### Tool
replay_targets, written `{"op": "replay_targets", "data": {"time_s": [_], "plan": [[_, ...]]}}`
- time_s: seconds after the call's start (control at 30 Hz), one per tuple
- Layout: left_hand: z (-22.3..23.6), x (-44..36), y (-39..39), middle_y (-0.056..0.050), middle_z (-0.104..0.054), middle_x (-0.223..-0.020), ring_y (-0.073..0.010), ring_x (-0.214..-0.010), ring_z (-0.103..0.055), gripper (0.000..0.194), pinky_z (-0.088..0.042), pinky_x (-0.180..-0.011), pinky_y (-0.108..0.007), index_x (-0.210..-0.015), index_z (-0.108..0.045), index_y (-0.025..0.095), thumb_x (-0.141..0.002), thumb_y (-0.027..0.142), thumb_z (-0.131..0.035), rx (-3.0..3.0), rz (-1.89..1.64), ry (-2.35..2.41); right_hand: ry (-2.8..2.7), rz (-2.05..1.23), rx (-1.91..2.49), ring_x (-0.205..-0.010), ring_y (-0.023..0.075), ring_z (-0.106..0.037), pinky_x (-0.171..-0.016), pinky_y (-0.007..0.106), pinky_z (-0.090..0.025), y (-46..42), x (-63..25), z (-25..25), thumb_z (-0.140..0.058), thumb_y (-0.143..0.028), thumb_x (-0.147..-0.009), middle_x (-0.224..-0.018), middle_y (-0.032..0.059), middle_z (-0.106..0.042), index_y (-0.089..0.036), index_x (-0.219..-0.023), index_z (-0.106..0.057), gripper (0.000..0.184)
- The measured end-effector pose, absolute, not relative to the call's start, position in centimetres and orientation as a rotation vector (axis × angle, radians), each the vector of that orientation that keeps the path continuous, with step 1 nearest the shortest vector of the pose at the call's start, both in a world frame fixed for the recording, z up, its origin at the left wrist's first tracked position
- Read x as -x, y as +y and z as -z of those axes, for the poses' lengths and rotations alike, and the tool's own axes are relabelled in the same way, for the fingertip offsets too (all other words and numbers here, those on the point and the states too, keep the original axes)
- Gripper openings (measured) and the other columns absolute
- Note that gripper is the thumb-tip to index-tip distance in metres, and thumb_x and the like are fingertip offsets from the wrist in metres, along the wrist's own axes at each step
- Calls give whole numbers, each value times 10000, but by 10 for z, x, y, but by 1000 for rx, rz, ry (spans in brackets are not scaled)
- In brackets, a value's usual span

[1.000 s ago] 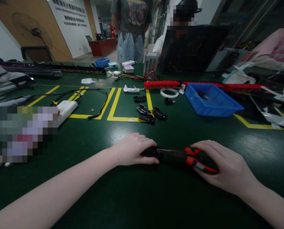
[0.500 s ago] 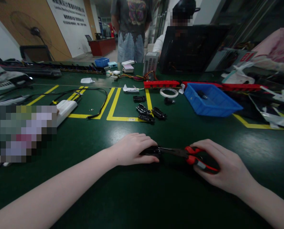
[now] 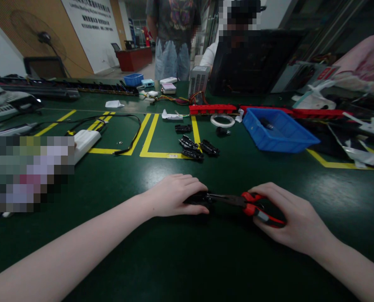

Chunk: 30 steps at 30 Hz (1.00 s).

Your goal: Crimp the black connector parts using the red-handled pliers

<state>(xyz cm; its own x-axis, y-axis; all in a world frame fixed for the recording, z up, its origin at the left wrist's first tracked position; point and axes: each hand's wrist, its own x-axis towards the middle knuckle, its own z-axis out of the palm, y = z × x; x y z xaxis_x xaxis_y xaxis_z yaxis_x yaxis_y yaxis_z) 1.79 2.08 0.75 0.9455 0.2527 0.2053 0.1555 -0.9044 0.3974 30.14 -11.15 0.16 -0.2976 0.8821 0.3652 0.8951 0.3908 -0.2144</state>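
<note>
A: What lies beneath?
B: A green table (image 3: pixel 162 256), bearing a blue tray (image 3: pixel 287 143) right of centre.
A: And the hands?
B: Right hand (image 3: pixel 289 216): closed around red-handled pliers (image 3: pixel 249 205). Left hand (image 3: pixel 176 195): holding a black part (image 3: pixel 197 198) between thumb and fingers, the pliers' tips at its right end.

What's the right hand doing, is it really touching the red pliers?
Touching. The head view shows it plainly: the right hand is wrapped around the back end of the red pliers, gripping them.
</note>
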Motion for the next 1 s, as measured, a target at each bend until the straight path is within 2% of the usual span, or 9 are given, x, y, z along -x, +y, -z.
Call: {"op": "replay_targets", "data": {"time_s": [0.63, 1.0], "plan": [[-7, -18, 20, -55, -671, -969, -187, -869, -629, 381, -452, -736, -295, -1114, -599, 159, -926, 487, -559, -2706, -371, 278, -2274, 212, 1479, -911, 257, -670, -737, 385, -565, -108, -302, -1, -623, -282, -789, -1055, 93, -669, -228, -1158, -539, 382], [-6, -17, 21, -47, -671, -903, -184, -825, -632, 389, -440, -730, -294, -1085, -627, 172, -932, 519, -541, -2730, -347, 276, -2296, 300, 1478, -908, 282, -665, -737, 434, -556, -110, -299, -4, -602, -241, -801, -1088, 106, -667, -249, -1206, -520, 413]]}}
